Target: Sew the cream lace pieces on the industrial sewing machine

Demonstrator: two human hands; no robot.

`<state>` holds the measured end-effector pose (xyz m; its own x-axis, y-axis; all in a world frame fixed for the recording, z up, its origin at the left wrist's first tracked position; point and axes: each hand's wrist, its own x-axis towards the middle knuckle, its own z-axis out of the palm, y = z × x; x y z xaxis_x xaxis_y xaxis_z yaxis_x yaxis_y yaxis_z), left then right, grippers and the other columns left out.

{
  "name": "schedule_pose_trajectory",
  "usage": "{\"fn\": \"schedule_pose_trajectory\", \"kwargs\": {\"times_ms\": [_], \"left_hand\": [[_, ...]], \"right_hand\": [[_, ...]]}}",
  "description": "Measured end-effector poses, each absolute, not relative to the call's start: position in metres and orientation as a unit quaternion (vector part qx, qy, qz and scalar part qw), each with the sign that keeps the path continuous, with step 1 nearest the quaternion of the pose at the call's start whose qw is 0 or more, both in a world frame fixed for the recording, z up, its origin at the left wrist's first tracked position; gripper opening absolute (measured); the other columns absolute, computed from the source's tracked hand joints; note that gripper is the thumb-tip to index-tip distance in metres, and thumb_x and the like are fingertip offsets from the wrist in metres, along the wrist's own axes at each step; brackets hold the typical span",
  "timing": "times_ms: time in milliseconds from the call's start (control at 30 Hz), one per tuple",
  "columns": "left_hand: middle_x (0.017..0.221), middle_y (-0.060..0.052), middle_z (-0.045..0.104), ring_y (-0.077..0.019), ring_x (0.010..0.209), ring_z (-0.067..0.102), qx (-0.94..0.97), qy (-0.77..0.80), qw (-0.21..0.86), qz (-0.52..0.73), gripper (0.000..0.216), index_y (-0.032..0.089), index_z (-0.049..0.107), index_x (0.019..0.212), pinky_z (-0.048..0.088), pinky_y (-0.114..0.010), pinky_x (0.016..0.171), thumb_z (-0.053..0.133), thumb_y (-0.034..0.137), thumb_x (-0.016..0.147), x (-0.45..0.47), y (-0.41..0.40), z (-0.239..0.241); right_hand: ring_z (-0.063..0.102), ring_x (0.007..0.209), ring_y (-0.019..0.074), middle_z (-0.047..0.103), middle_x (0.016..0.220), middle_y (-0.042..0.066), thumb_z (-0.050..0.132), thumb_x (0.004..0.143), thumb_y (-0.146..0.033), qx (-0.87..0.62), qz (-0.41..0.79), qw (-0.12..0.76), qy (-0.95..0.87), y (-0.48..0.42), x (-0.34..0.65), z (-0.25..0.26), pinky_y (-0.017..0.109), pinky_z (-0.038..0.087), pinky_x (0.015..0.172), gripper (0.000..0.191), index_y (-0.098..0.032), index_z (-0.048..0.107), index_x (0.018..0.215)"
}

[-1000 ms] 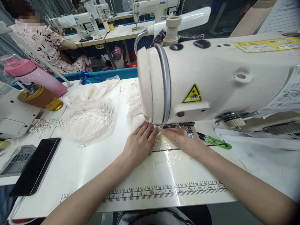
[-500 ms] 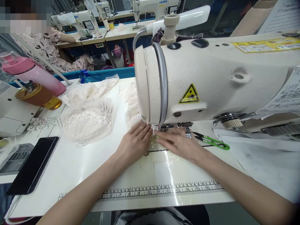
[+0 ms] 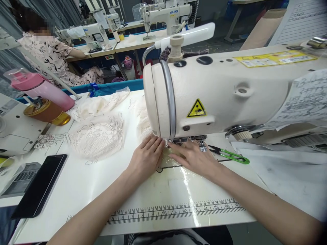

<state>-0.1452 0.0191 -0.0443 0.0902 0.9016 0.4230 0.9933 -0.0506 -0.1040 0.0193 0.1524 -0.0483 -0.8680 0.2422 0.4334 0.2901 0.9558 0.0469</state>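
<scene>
My left hand [image 3: 146, 157] lies flat on the table, fingers stretched toward the foot of the cream sewing machine [image 3: 224, 88]. My right hand [image 3: 195, 157] rests beside it, fingers extended and pressed on a small piece of white lace [image 3: 168, 142] under the machine's head. The two hands almost touch at the fingertips. More lace [image 3: 143, 120] runs back behind the machine head, partly hidden by it.
A heap of white lace pieces [image 3: 98, 137] lies left of my hands. A black phone [image 3: 41, 183] sits at the left edge, with a pink bottle [image 3: 41, 89] and amber jar [image 3: 47, 112] behind. Green thread snips [image 3: 231, 156] lie to the right. A printed ruler [image 3: 176, 209] lines the table's front. Another person sits at far left.
My hands have slid slightly left and nearer along the machine bed, the right hand's fingers stretching out flatter. The view has tilted up a little.
</scene>
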Motion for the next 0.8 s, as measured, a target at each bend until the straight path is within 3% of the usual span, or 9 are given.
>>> {"fn": "schedule_pose_trajectory", "kwargs": {"times_ms": [267, 800], "left_hand": [[0.120, -0.015, 0.066, -0.0294, 0.113, 0.062, -0.720, -0.662, 0.178, -0.111, 0.034, 0.009, 0.060, 0.123, 0.053, -0.045, 0.095, 0.047, 0.025, 0.096, -0.1422, 0.0193, -0.0387], [0.108, -0.013, 0.069, -0.0268, 0.105, 0.063, -0.708, -0.672, 0.179, -0.123, 0.031, 0.011, 0.062, 0.121, 0.054, -0.043, 0.094, 0.048, 0.023, 0.096, -0.1423, 0.0254, -0.0366]], "right_hand": [[0.063, 0.091, 0.0225, 0.070, 0.101, 0.008, 0.039, 0.099, -0.049, -0.123, -0.105, 0.226, -0.961, 0.1496, 0.0189, -0.0456, 0.041, 0.036, 0.096, 0.041, -0.028, 0.065, 0.123], [0.060, 0.085, 0.0165, 0.069, 0.097, 0.003, 0.045, 0.099, -0.041, -0.103, -0.069, 0.271, -0.955, 0.1543, 0.0156, -0.0480, 0.036, 0.033, 0.087, 0.030, -0.023, 0.065, 0.113]]}}
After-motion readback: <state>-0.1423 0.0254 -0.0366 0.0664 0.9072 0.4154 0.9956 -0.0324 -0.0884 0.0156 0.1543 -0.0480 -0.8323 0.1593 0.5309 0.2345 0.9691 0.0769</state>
